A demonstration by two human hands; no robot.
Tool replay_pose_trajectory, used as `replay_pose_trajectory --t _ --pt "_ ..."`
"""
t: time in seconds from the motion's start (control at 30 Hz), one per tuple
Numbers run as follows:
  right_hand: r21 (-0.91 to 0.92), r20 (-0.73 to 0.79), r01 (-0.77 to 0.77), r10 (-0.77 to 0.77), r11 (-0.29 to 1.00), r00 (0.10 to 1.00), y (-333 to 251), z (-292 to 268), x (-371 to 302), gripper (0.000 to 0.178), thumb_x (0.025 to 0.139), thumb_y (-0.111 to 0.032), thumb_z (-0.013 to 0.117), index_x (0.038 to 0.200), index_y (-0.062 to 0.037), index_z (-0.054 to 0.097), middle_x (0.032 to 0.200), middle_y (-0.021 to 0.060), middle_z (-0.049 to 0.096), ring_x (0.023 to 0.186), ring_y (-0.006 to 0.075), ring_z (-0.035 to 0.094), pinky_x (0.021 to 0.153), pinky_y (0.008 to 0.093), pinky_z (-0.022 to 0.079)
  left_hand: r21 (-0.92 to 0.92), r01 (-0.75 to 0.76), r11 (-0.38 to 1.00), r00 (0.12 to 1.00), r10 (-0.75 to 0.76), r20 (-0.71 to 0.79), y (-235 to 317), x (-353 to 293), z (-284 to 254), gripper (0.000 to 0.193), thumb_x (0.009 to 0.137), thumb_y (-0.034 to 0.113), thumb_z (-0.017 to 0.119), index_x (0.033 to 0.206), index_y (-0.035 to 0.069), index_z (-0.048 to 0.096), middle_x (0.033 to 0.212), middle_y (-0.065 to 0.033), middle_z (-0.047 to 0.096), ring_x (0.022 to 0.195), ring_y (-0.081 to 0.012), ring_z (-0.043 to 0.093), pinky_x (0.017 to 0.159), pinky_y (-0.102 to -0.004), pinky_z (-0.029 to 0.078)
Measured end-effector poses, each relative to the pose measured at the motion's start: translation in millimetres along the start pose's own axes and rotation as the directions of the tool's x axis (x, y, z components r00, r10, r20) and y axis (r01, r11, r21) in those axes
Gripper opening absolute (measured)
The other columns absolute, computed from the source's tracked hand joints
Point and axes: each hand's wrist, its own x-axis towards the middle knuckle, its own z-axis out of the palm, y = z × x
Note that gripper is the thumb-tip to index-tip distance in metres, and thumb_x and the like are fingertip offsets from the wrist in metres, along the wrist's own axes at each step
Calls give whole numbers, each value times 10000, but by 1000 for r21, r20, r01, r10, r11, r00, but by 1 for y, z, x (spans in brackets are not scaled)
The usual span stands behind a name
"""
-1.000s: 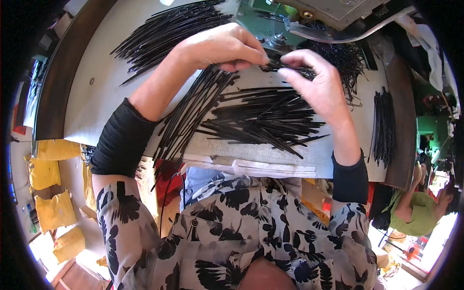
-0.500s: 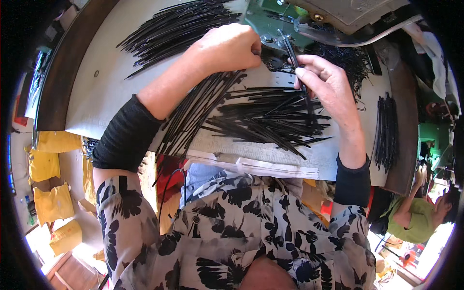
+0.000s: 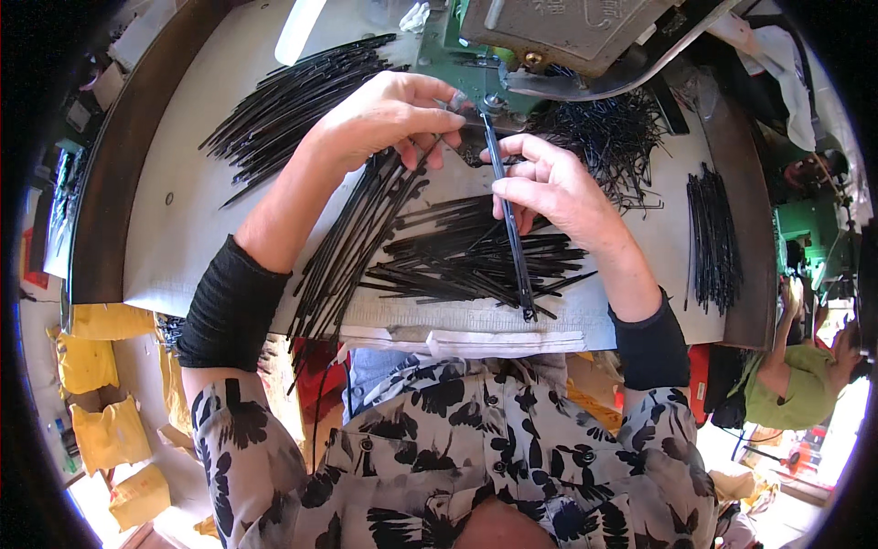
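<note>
My right hand [image 3: 540,188] grips a long, thin black strip [image 3: 514,247] between thumb and fingers. The strip stands nearly lengthwise to me, its far end at a small round metal part [image 3: 494,103] of the green machine [image 3: 444,59]. Across from it, my left hand [image 3: 389,119] has bent fingers by the far end of a fanned row of black strips [image 3: 352,238]. What lies between its fingertips is too small to make out. A loose heap of black strips [image 3: 457,261] lies in front of my right hand.
More black strips [image 3: 293,105] are piled at the far left, and a narrow bundle [image 3: 713,238] lies at the right. Tangled thin black pieces [image 3: 594,123] sit beside the machine's grey head [image 3: 576,32]. Dark table edges rise at both sides. Another person [image 3: 796,384] is at the right.
My right hand has moved left and slightly nearer, bringing the black strip to the metal part. My left hand has shifted left and lower, its fingers more spread than before.
</note>
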Motion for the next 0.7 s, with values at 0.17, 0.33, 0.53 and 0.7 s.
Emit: replay_pose_trajectory --t 0.17,0.33,0.53,0.7 --pt "42 21 1 -2 999 1000 0 1 2 348 838 -142 575 1144 -1 488 731 59 620 573 88 562 490 195 446 -59 -8 998 1000 10 22 2 0 3 350 831 202 633 1116 9 572 756 -50 635 568 -109 622 433 -186 468" --pt "62 17 21 -22 998 1000 -1 1 2 342 834 -159 581 1129 -8 497 729 58 619 561 88 561 484 193 447 -85 12 996 1000 -14 -22 2 0 6 333 837 185 630 1116 11 580 772 -61 643 561 -111 623 439 -187 474" --pt "137 -5 42 -42 990 999 0 0 4 321 837 -180 583 1103 -18 508 729 61 617 562 90 571 479 189 456 -108 -9 994 999 5 -36 9 0 11 331 836 191 631 1109 9 586 781 -69 654 564 -101 620 448 -185 477" --pt "236 -75 94 -79 967 994 1 1 5 316 836 -196 593 1074 -1 521 731 74 624 557 97 573 486 204 473 -89 -58 994 998 54 -42 10 6 11 333 831 201 640 1093 2 593 788 -73 657 569 -95 615 453 -184 475"
